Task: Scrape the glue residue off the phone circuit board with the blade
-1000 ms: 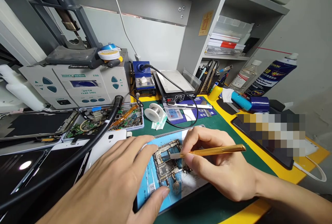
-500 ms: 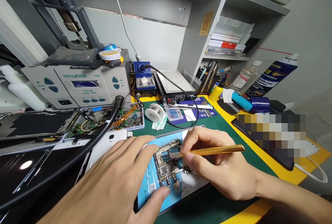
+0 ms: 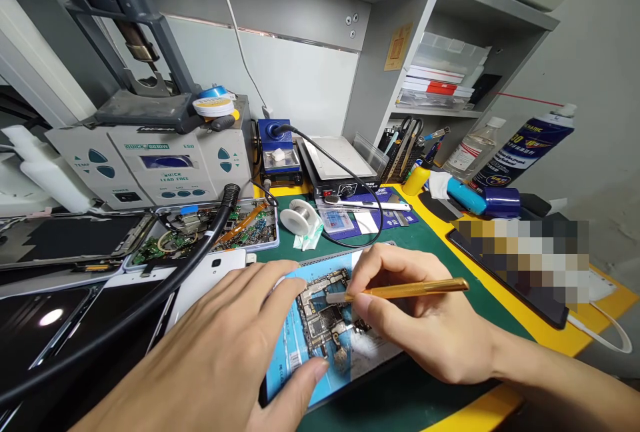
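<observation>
A phone circuit board lies on a flat backing with a blue printed face. My left hand is spread with fingers apart, its index finger and thumb resting by the board's left and lower edges on the blue face. Between the thumb and fingers of my right hand is a craft knife with a gold handle. Its blade points left, over the upper part of the board. My right fingers hide the board's right side, and whether the tip touches is too fine to tell.
A green mat covers the yellow bench. To the left are a hot-air station, its black hose, a tray of boards and phone parts. Behind sit a solder spool and a hot plate. A phone lies right.
Almost nothing differs. The knife's handle end has shifted very slightly left; both hands and the board stay in place. The view has drifted a little.
</observation>
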A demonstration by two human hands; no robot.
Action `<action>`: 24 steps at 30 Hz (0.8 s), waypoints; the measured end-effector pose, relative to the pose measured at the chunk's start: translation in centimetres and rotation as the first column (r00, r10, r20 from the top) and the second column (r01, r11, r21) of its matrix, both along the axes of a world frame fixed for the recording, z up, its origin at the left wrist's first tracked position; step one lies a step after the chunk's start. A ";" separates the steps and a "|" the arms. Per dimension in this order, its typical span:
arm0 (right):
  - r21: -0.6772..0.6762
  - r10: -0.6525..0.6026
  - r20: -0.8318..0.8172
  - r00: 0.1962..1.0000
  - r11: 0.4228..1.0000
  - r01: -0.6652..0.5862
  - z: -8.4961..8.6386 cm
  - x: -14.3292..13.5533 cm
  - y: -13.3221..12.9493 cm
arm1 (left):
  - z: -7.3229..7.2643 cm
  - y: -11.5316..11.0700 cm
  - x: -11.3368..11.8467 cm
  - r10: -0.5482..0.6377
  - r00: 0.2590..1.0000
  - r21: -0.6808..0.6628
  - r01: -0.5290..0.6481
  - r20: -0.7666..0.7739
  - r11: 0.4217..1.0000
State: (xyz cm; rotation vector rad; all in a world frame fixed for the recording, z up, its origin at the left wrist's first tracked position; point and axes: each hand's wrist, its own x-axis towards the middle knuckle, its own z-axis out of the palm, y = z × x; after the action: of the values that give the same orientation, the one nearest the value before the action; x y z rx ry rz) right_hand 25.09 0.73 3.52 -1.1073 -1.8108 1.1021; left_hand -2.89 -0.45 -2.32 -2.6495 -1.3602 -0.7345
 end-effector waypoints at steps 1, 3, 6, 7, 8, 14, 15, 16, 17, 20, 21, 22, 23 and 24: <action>0.004 0.000 -0.003 1.000 1.000 0.000 0.1 0.0 0.0 | 0.1 0.0 0.1 -0.003 1.000 0.005 0.003 0.010 1.000; 0.009 0.002 -0.006 1.000 1.000 -0.002 0.1 -0.1 0.0 | 0.3 0.0 0.3 -0.036 0.999 0.020 0.036 -0.001 0.999; -0.001 0.000 -0.003 1.000 1.000 0.000 0.1 -0.1 0.0 | 0.5 0.4 0.1 -0.035 0.999 0.017 0.036 -0.040 0.999; -0.005 0.000 -0.002 1.000 1.000 0.000 0.1 -0.1 0.1 | 0.6 0.5 0.1 -0.037 0.997 0.019 0.038 -0.060 0.999; -0.009 0.003 0.000 1.000 1.000 -0.003 0.1 -0.1 0.1 | 0.7 0.6 0.0 -0.054 0.995 0.024 0.056 -0.087 0.998; 0.010 0.012 -0.019 1.000 1.000 -0.012 0.0 -0.1 0.1 | 1.7 1.1 0.8 -0.165 0.981 0.054 0.171 -0.103 0.984; 0.009 0.014 -0.026 1.000 1.000 -0.014 0.0 -0.1 0.1 | 2.0 1.2 1.1 -0.166 0.982 0.067 0.173 -0.088 0.983; 0.006 0.018 -0.029 0.999 1.000 -0.017 0.0 0.0 0.0 | 2.2 1.2 1.3 -0.168 0.982 0.076 0.174 -0.083 0.982; 0.003 0.019 -0.033 0.999 1.000 -0.019 0.0 0.0 0.0 | 2.5 1.3 1.5 -0.167 0.983 0.094 0.174 -0.076 0.980; -0.016 0.016 -0.039 0.999 1.000 -0.016 0.1 0.0 -0.1 | 3.2 1.4 1.9 -0.155 0.986 0.135 0.162 -0.063 0.978; -0.022 0.012 -0.036 0.999 1.000 -0.013 0.1 0.0 0.0 | 3.3 1.4 1.9 -0.151 0.986 0.134 0.159 -0.065 0.978; -0.026 0.009 -0.030 1.000 1.000 -0.009 0.1 0.0 0.0 | 3.5 1.4 1.9 -0.146 0.987 0.138 0.153 -0.062 0.979; -0.028 0.005 -0.023 1.000 1.000 -0.006 0.0 0.0 0.0 | 3.5 1.4 1.8 -0.143 0.988 0.145 0.150 -0.053 0.978; -0.028 0.004 -0.016 1.000 1.000 -0.004 0.0 0.0 0.1 | 3.6 1.4 1.8 -0.145 0.988 0.141 0.151 -0.054 0.978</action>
State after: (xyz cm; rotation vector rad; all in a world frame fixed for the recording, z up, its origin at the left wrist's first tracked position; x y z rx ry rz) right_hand 25.10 0.82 3.55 -1.1089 -1.7913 1.1391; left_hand -1.07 0.91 1.28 -2.6559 -1.0646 -0.7543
